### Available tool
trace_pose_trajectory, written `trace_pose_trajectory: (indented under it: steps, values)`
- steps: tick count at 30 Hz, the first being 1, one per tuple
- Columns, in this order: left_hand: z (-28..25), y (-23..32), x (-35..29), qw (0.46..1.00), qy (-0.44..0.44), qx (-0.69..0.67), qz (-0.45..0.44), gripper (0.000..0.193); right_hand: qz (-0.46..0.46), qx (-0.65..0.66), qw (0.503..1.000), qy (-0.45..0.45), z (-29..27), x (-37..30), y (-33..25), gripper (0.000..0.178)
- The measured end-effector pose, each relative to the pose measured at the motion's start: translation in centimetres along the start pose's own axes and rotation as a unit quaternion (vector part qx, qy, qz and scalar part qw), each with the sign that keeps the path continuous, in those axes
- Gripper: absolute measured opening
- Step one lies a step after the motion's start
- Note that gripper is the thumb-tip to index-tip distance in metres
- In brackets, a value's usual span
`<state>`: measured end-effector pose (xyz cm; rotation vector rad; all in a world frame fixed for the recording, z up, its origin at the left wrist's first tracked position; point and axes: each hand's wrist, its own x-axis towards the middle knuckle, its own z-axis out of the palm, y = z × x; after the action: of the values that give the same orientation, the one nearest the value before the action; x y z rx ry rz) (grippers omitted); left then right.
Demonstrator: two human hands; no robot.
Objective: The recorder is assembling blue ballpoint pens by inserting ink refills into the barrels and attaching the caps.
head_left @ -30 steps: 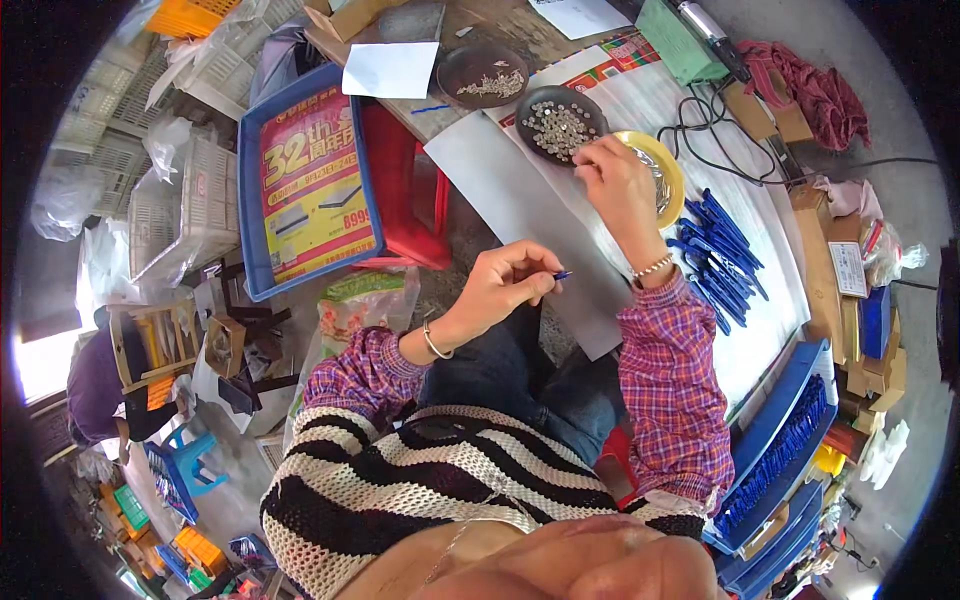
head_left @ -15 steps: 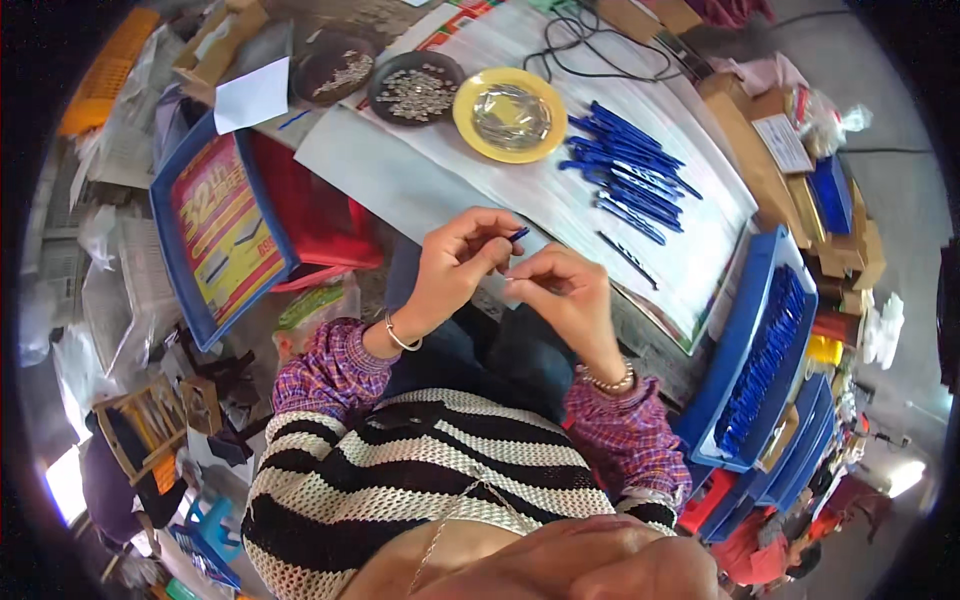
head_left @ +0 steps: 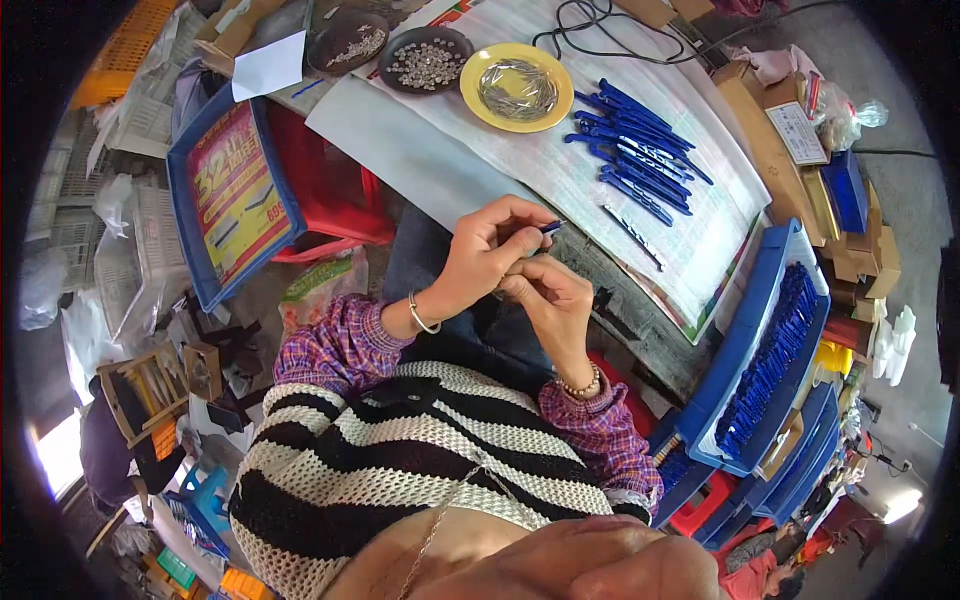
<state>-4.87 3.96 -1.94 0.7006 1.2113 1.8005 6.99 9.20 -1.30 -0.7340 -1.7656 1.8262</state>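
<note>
My left hand (head_left: 497, 245) is closed around a slim blue clip piece (head_left: 552, 227), whose dark tip sticks out past the thumb and index finger. Just below it, my right hand (head_left: 553, 298) pinches with thumb and fingers against the left one. Whatever sits in that pinch is too small or hidden to name. Both hands are in front of the table's near edge, over my lap. On the white table cover beyond them lies a pile of similar blue clip pieces (head_left: 640, 150). One darker, narrow piece (head_left: 632, 238) rests apart from the pile.
A yellow plate (head_left: 474, 107) holds thin metal pins. Dark dishes (head_left: 463, 48) beside it carry small silvery parts. Black cable (head_left: 600, 25) loops behind. At right stands a blue tray (head_left: 718, 400) full of blue pieces; at left, another blue tray (head_left: 178, 190) near a red stool (head_left: 318, 160).
Both hands have come closer together, the right moving left and under the left hand. The left has shifted slightly right with the blue clip piece. The whole view has moved a little.
</note>
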Motion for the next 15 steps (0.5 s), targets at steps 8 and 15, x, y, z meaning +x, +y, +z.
trace_pose_trajectory:
  steps: [8, 15]
  values:
    - [0.2, -0.6, -0.4, 0.999, -0.021, 0.006, -0.028, 0.016, -0.072, -0.137, 0.988, -0.024, -0.6, -0.4, -0.8, 0.008]
    - [0.3, -0.8, -0.4, 0.998, -0.039, 0.023, -0.037, 0.017, 0.032, 0.038, 0.998, -0.047, -1.7, -0.7, 0.2, 0.01]
